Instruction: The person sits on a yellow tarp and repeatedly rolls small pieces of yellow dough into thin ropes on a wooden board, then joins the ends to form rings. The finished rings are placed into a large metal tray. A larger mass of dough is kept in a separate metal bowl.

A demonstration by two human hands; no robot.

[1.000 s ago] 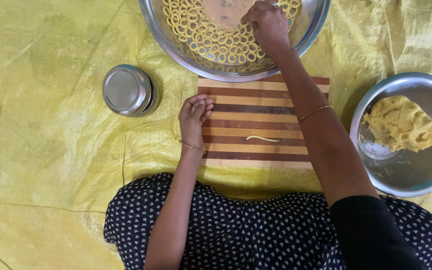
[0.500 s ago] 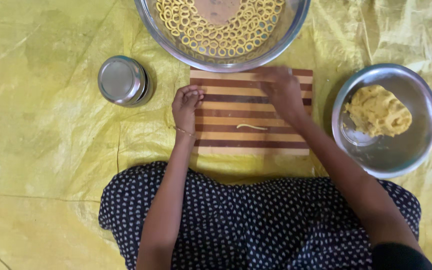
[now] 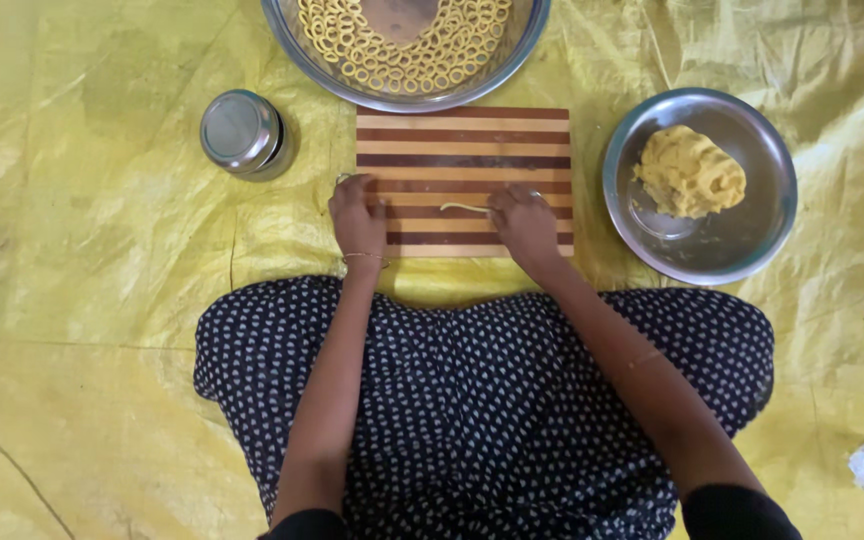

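Since the earlier frame, the right hand (image 3: 524, 222) has been brought down from the large bowl of dough rings (image 3: 407, 45) onto the striped cutting board (image 3: 464, 135); its fingers are curled against a thin dough strip (image 3: 464, 208) at frame centre. The left hand (image 3: 356, 217) is rested loosely open on the board's left edge.

Both hands on the striped board (image 3: 464, 135) — right hand (image 3: 524, 222) at a thin dough strand (image 3: 464, 208), left hand (image 3: 357, 215) beside.

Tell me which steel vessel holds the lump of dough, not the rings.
The smaller steel bowl to the right of the striped board. It holds one yellow dough lump; the large bowl above the board holds many small rings.
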